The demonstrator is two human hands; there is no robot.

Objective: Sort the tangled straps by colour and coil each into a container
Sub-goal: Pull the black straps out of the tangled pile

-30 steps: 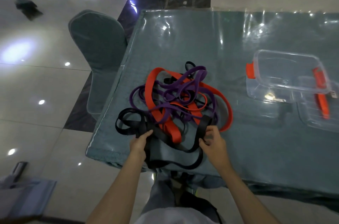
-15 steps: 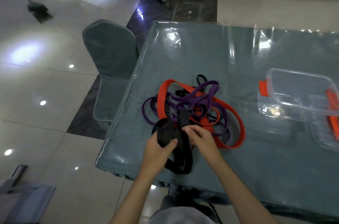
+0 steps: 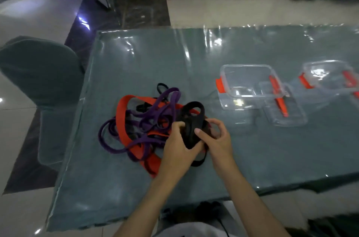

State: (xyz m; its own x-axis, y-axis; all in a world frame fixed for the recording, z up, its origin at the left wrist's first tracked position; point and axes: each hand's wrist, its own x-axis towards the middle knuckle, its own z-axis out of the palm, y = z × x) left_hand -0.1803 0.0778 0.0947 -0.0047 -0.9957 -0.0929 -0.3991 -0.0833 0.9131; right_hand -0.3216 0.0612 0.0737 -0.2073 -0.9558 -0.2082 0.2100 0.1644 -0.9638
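Both hands, left hand (image 3: 177, 144) and right hand (image 3: 217, 139), clenched round the limp, light black strap (image 3: 191, 120); best pinched across gathered loops

black strap (image 3: 191, 120), purple strap (image 3: 155, 114), orange strap (image 3: 122, 116)

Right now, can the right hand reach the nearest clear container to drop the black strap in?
Probably yes. The right hand grips the black strap with the left hand; bare table lies between it and the open clear container.
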